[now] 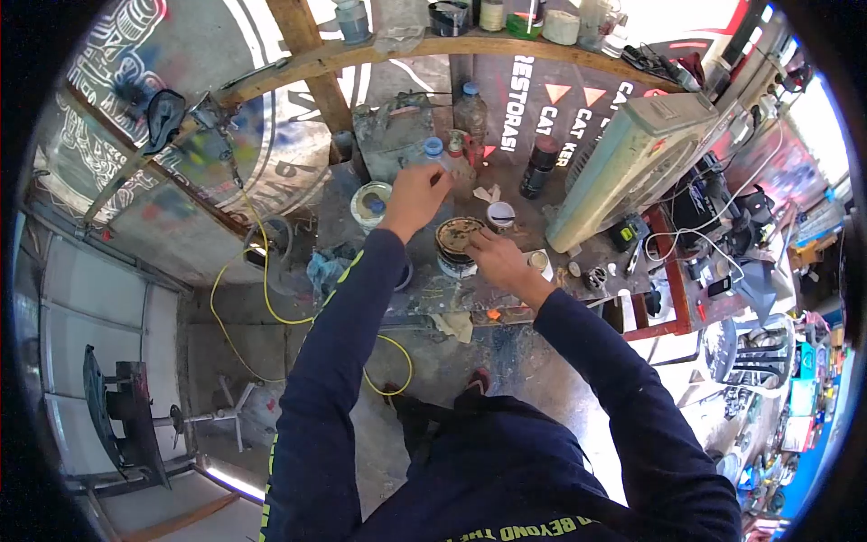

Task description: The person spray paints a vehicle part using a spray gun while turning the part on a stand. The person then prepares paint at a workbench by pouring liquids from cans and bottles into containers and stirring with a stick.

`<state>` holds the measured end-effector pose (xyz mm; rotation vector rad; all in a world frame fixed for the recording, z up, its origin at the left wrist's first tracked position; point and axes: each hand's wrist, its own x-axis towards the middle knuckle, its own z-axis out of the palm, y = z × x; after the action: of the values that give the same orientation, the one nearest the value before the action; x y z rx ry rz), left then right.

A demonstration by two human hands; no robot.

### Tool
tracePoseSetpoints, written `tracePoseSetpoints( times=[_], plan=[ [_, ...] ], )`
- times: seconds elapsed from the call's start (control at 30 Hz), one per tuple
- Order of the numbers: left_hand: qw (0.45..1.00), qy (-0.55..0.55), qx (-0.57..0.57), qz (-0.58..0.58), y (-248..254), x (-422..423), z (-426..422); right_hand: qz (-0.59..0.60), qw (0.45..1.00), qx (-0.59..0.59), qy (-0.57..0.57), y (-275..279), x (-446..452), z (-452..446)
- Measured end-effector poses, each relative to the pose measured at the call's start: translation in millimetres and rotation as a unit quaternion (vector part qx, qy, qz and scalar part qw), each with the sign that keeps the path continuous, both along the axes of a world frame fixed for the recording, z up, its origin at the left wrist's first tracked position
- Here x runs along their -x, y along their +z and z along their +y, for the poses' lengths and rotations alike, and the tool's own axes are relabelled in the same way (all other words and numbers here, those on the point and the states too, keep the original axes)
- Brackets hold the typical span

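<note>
On the cluttered workbench (pixel 424 298) stands a round can (pixel 456 237) with a brown, stained top. My right hand (pixel 506 262) is at the right edge of this top, fingers bent and close together; whether they grip anything is too small to tell. My left hand (pixel 415 200) is raised to the upper left of the can, its fingers pinched, and what they hold, if anything, cannot be made out. Under and beside my left wrist is an open white-rimmed tub (pixel 370 204). A small white cup (pixel 500 214) with a dark stick across it stands behind the can.
A blue-capped bottle (pixel 433 148) and a dark spray can (pixel 539 167) stand farther back. A large pale unit (pixel 623 163) leans at the right. A yellow hose (pixel 271 312) hangs down at the left. Small jars and a blue rag (pixel 325 271) lie near the front edge.
</note>
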<state>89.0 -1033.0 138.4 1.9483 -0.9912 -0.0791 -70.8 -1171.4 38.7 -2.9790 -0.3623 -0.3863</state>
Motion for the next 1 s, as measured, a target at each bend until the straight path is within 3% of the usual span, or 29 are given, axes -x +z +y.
tracePoseSetpoints(
  times=[0.2, 0.4, 0.47, 0.5, 0.57, 0.6, 0.67, 0.8, 0.87, 1.0],
  plan=[
    [0.996, 0.066, 0.02, 0.048, -6.0, -2.5, 40.8, 0.018, 0.999, -0.022, 0.02, -19.0, 4.0, -0.2],
    [0.994, 0.092, 0.038, 0.052, -1.4, -0.2, 61.9, 0.131, 0.99, -0.059, 0.005, -6.3, -16.2, -5.3],
    [0.993, 0.097, 0.03, 0.063, 0.2, 0.5, 67.6, 0.208, 0.96, -0.154, -0.108, 23.8, -29.6, -1.3],
    [0.991, 0.098, 0.044, 0.083, 0.9, 2.6, 71.0, 0.206, 0.961, -0.153, -0.106, 25.6, -40.1, -1.0],
    [0.988, 0.104, 0.058, 0.101, 3.0, 3.8, 77.4, -0.029, 0.895, -0.389, -0.216, 27.7, -63.3, 2.4],
    [0.99, 0.102, 0.056, 0.084, 4.2, 3.3, 81.4, -0.028, 0.896, -0.391, -0.211, 27.7, -76.2, 5.1],
    [0.991, 0.103, 0.052, 0.066, 8.2, 5.6, 90.7, -0.144, 0.884, -0.392, -0.209, 27.4, -100.4, 10.0],
    [0.991, 0.121, 0.023, 0.061, 16.2, 7.9, 118.8, -0.179, 0.891, -0.368, -0.198, 9.1, -136.3, 1.5],
    [0.991, 0.126, 0.0, 0.044, 8.2, 4.0, 139.9, -0.081, 0.868, -0.456, -0.179, 18.3, -136.9, -1.4],
    [0.988, 0.11, -0.071, 0.086, -22.0, -9.0, 168.3, -0.07, 0.87, -0.45, -0.189, 43.4, -131.0, 1.6]
  ],
)
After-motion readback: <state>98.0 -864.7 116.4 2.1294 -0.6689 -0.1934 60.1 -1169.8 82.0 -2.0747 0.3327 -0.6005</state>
